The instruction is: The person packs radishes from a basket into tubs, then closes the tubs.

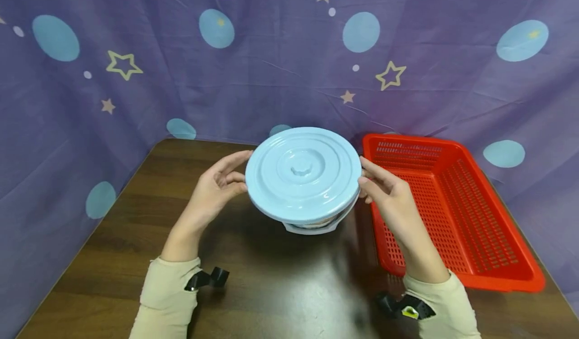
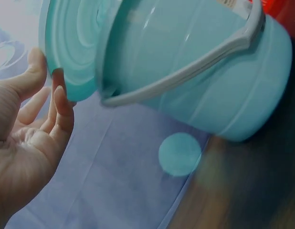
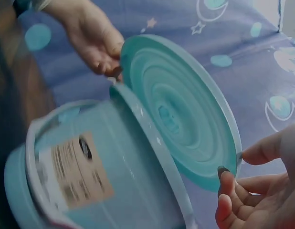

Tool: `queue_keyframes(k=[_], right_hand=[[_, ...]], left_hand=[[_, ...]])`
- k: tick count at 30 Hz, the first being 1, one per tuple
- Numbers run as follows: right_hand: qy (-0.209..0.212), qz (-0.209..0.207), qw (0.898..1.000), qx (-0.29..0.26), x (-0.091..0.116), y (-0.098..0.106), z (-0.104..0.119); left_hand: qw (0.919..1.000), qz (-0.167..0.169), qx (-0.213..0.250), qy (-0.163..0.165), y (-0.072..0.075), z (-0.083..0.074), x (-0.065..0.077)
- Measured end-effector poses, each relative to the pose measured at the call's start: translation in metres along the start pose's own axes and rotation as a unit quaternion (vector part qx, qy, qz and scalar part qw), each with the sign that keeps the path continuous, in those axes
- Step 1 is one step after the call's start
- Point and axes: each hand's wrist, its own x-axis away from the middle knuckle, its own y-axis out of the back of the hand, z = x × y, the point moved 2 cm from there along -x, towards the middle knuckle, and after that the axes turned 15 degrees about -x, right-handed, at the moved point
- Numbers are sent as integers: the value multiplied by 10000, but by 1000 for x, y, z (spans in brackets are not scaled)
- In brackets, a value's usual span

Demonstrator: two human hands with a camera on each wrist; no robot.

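A round light blue lid (image 1: 289, 198) is held level by both hands just above a light blue bucket (image 2: 195, 62). In the wrist views a gap shows between the lid's underside and the bucket's rim. My left hand (image 1: 209, 193) pinches the lid's left edge between thumb and fingers. On the opposite edge my right hand (image 1: 398, 200) pinches it the same way. The bucket's grey handle (image 2: 185, 76) hangs down along its side. A printed label (image 3: 83, 171) is stuck to the bucket's wall. From the head view the lid hides most of the bucket.
A red perforated plastic basket (image 1: 452, 278) stands on the right of the brown wooden table (image 1: 271, 299). Behind the table hangs a purple curtain (image 1: 280, 77) with stars and dots. Each sleeve carries a black strap at the wrist.
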Motion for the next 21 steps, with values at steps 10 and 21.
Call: queue_keyframes(k=[10,21], right_hand=[[-311,6,9958,858,-20,19,-5],[-476,244,9885,1416,-39,21,-14]], left_hand=[[9940,-275,-1056,40,-14,3,-23],[9863,-179,-1628,197,-17,20,-35]])
